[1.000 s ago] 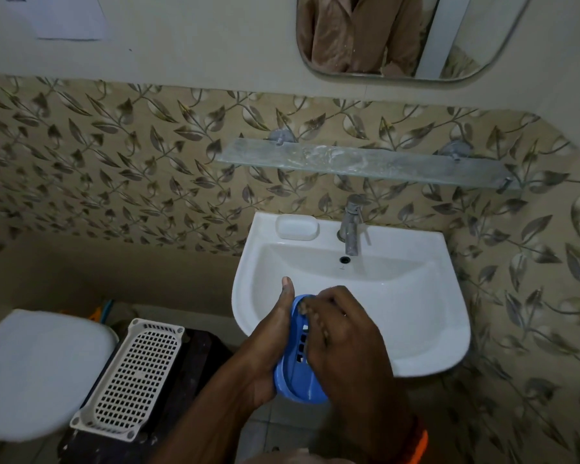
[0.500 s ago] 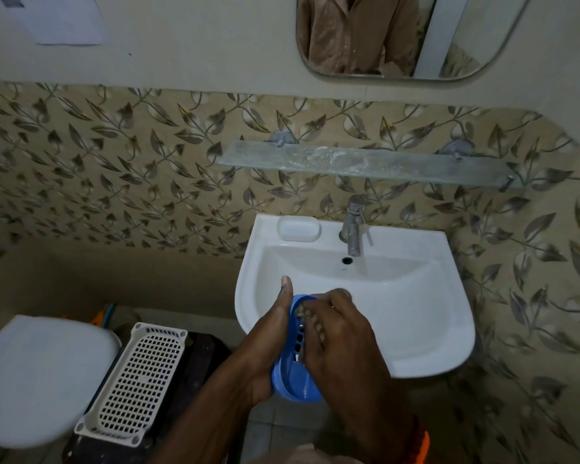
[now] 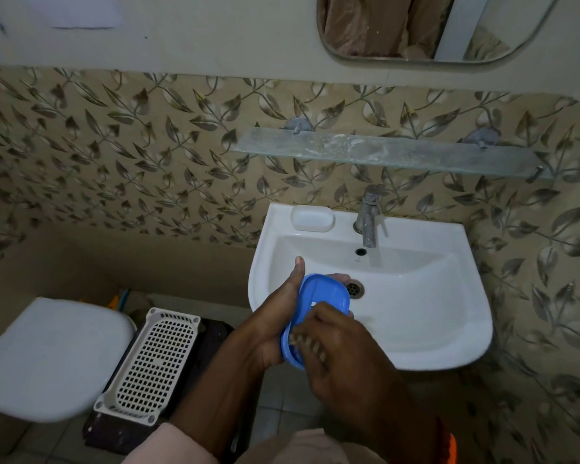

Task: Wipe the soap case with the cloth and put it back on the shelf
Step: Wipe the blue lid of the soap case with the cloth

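Note:
A blue oval soap case (image 3: 322,296) is held upright over the front left rim of the white sink (image 3: 449,346). My left hand (image 3: 275,316) grips it from behind, thumb pointing up. My right hand (image 3: 335,349) rests against the case's lower front with bent fingers; I cannot make out a cloth under them. The grey glass shelf (image 3: 392,152) hangs on the wall above the tap, with nothing on it.
A white soap bar (image 3: 312,218) lies on the sink's back ledge beside the metal tap (image 3: 368,220). A white perforated basket (image 3: 153,363) sits on a dark stand to the left, next to a white toilet lid (image 3: 51,360). A mirror (image 3: 426,28) hangs above.
My right hand has slid down the case's face, so its upper half now shows. The case has tilted to face more upward over the sink.

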